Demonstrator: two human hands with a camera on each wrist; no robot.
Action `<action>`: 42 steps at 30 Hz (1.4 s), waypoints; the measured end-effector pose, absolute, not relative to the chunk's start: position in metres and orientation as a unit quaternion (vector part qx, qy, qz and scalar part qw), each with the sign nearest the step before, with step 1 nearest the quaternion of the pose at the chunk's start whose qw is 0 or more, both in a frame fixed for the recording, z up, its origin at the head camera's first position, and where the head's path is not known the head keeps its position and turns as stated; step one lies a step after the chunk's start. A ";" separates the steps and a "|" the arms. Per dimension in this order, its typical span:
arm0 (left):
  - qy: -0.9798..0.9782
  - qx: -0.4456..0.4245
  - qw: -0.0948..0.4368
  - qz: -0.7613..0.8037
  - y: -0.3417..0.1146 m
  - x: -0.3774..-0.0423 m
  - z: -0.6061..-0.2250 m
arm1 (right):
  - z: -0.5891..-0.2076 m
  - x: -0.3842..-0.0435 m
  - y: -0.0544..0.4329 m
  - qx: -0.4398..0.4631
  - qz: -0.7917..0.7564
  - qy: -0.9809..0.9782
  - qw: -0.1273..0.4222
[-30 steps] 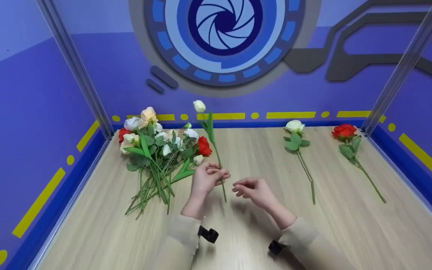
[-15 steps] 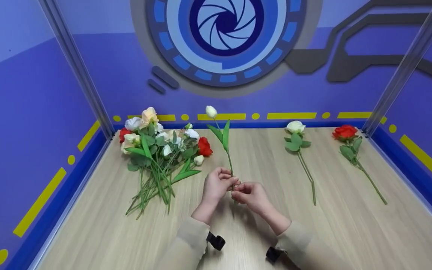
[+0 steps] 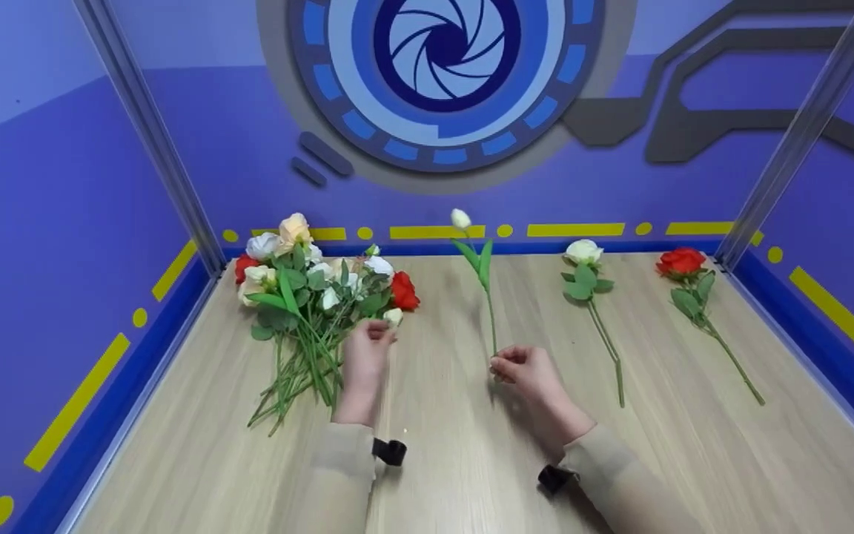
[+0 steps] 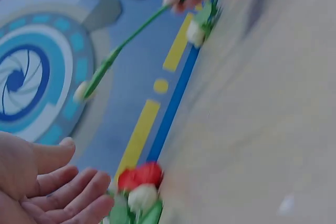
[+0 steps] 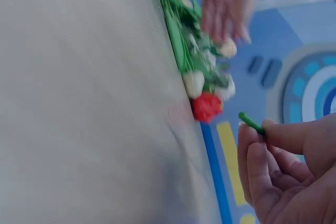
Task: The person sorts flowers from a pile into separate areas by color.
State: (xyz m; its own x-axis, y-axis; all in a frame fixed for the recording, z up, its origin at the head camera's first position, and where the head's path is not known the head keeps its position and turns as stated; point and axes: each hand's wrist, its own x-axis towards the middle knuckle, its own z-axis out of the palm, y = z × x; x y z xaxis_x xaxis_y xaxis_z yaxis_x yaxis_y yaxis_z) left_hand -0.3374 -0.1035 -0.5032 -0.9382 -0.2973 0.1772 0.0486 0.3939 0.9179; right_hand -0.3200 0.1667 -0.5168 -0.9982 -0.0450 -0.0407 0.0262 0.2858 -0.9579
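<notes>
A white tulip with two long green leaves stands nearly upright over the table's middle. My right hand pinches its stem low down, and in the right wrist view the cut stem end pokes out past thumb and forefinger. My left hand hovers at the right side of a heap of flowers, close to a small white tulip bud. In the left wrist view the fingers of that hand are loosely extended and hold nothing.
A white rose and a red rose lie apart on the right of the wooden table. Purple panels enclose the table at the back and sides. Stems of the heap point toward the front.
The tulip has passed from my left hand to my right and shifted right. My left hand has let go of the stem and moved left to the heap.
</notes>
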 end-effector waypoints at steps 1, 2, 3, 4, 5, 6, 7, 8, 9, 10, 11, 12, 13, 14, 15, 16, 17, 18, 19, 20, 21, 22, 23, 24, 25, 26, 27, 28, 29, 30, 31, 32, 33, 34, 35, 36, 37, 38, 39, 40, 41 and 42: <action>-0.825 0.094 0.171 -0.531 -0.111 -0.338 -0.504 | -0.517 -0.322 0.171 0.006 -0.593 0.805 0.026; -0.831 0.114 0.183 -0.512 -0.118 -0.339 -0.506 | -0.518 -0.325 0.175 0.017 -0.588 0.809 0.023; -0.836 0.133 0.191 -0.497 -0.124 -0.339 -0.507 | -0.519 -0.327 0.180 0.024 -0.579 0.815 0.019; -0.841 0.154 0.198 -0.480 -0.131 -0.340 -0.508 | -0.520 -0.330 0.185 0.028 -0.568 0.823 0.013; -0.844 0.172 0.204 -0.465 -0.136 -0.340 -0.510 | -0.522 -0.333 0.190 0.033 -0.558 0.829 0.010; -0.849 0.189 0.207 -0.448 -0.142 -0.340 -0.512 | -0.523 -0.335 0.194 0.035 -0.549 0.835 0.009; -0.855 0.203 0.208 -0.429 -0.146 -0.340 -0.514 | -0.524 -0.337 0.199 0.038 -0.541 0.840 0.009; -0.863 0.216 0.206 -0.408 -0.151 -0.341 -0.516 | -0.526 -0.340 0.203 0.042 -0.536 0.843 0.011; -0.870 0.228 0.198 -0.390 -0.155 -0.341 -0.518 | -0.527 -0.342 0.207 0.044 -0.536 0.843 0.014; -0.876 0.236 0.190 -0.374 -0.158 -0.341 -0.521 | -0.528 -0.343 0.211 0.047 -0.537 0.842 0.019; -0.882 0.242 0.182 -0.361 -0.161 -0.342 -0.522 | -0.528 -0.344 0.214 0.049 -0.539 0.841 0.025; -0.887 0.246 0.173 -0.352 -0.163 -0.343 -0.524 | -0.529 -0.345 0.217 0.052 -0.542 0.838 0.030; -0.891 0.248 0.164 -0.344 -0.166 -0.343 -0.525 | -0.530 -0.346 0.219 0.056 -0.544 0.837 0.033; -0.893 0.250 0.156 -0.341 -0.167 -0.343 -0.526 | -0.531 -0.346 0.221 0.061 -0.544 0.836 0.034; -0.893 0.251 0.151 -0.342 -0.169 -0.343 -0.526 | -0.531 -0.346 0.223 0.063 -0.546 0.835 0.037; -0.892 0.251 0.149 -0.344 -0.170 -0.343 -0.527 | -0.532 -0.347 0.224 0.068 -0.543 0.836 0.038; -0.891 0.251 0.146 -0.349 -0.171 -0.343 -0.526 | -0.532 -0.347 0.225 0.070 -0.539 0.839 0.040; -0.890 0.250 0.144 -0.353 -0.172 -0.343 -0.526 | -0.533 -0.347 0.226 0.073 -0.535 0.841 0.041; -0.889 0.247 0.144 -0.357 -0.173 -0.342 -0.526 | -0.533 -0.347 0.227 0.076 -0.534 0.841 0.042; -0.888 0.244 0.144 -0.362 -0.173 -0.342 -0.525 | -0.533 -0.347 0.227 0.076 -0.532 0.843 0.043; -0.887 0.241 0.145 -0.365 -0.174 -0.341 -0.525 | -0.533 -0.348 0.228 0.076 -0.532 0.842 0.044; -0.887 0.238 0.147 -0.368 -0.175 -0.341 -0.524 | -0.533 -0.348 0.228 0.077 -0.532 0.842 0.046; -0.885 0.236 0.147 -0.373 -0.177 -0.340 -0.524 | -0.533 -0.348 0.228 0.077 -0.533 0.841 0.047; -0.883 0.235 0.145 -0.380 -0.178 -0.340 -0.523 | -0.534 -0.348 0.229 0.076 -0.536 0.840 0.048; -0.879 0.234 0.145 -0.389 -0.179 -0.339 -0.523 | -0.534 -0.348 0.229 0.076 -0.538 0.838 0.049; -0.874 0.236 0.142 -0.401 -0.181 -0.339 -0.522 | -0.534 -0.348 0.229 0.074 -0.534 0.841 0.048; -0.867 0.237 0.139 -0.415 -0.182 -0.339 -0.521 | -0.534 -0.348 0.229 0.071 -0.532 0.842 0.048; -0.860 0.238 0.136 -0.431 -0.184 -0.339 -0.520 | -0.534 -0.348 0.229 0.071 -0.530 0.844 0.048; -0.850 0.239 0.130 -0.452 -0.186 -0.339 -0.518 | -0.533 -0.348 0.229 0.071 -0.527 0.845 0.048; -0.838 0.239 0.125 -0.474 -0.187 -0.339 -0.516 | -0.533 -0.348 0.229 0.071 -0.523 0.848 0.048; -0.825 0.238 0.121 -0.498 -0.189 -0.339 -0.515 | -0.533 -0.347 0.229 0.071 -0.519 0.850 0.046; -0.812 0.238 0.117 -0.520 -0.190 -0.340 -0.514 | -0.533 -0.347 0.229 0.071 -0.514 0.854 0.045; -0.801 0.238 0.116 -0.536 -0.191 -0.340 -0.513 | -0.532 -0.347 0.229 0.072 -0.512 0.854 0.045; -0.792 0.239 0.115 -0.550 -0.193 -0.340 -0.512 | -0.532 -0.347 0.229 0.074 -0.511 0.855 0.045; -0.780 0.239 0.115 -0.566 -0.194 -0.340 -0.511 | -0.532 -0.347 0.229 0.073 -0.506 0.858 0.045; -0.769 0.240 0.118 -0.581 -0.194 -0.340 -0.510 | -0.531 -0.347 0.229 0.073 -0.503 0.860 0.045; -0.754 0.238 0.120 -0.601 -0.195 -0.340 -0.510 | -0.531 -0.346 0.229 0.073 -0.501 0.861 0.045; -0.739 0.236 0.124 -0.619 -0.196 -0.339 -0.510 | -0.531 -0.346 0.229 0.072 -0.499 0.862 0.045; -0.722 0.233 0.127 -0.638 -0.196 -0.339 -0.510 | -0.531 -0.346 0.229 0.072 -0.500 0.862 0.046; -0.702 0.230 0.127 -0.662 -0.196 -0.339 -0.510 | -0.531 -0.346 0.230 0.073 -0.498 0.863 0.046; -0.680 0.226 0.126 -0.687 -0.196 -0.339 -0.509 | -0.532 -0.346 0.230 0.073 -0.498 0.863 0.046; -0.660 0.222 0.124 -0.707 -0.196 -0.339 -0.509 | -0.532 -0.346 0.230 0.073 -0.499 0.862 0.047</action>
State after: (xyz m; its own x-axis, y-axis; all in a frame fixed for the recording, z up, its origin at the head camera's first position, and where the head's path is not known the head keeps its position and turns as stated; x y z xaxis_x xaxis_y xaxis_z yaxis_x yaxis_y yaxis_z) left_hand -0.3387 -0.1963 -0.5091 -0.8706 -0.4687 -0.1497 -0.1177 -0.0969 0.9883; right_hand -0.3459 0.2303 -0.5320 -0.9851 0.0786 -0.1529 0.1718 0.4912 -0.8539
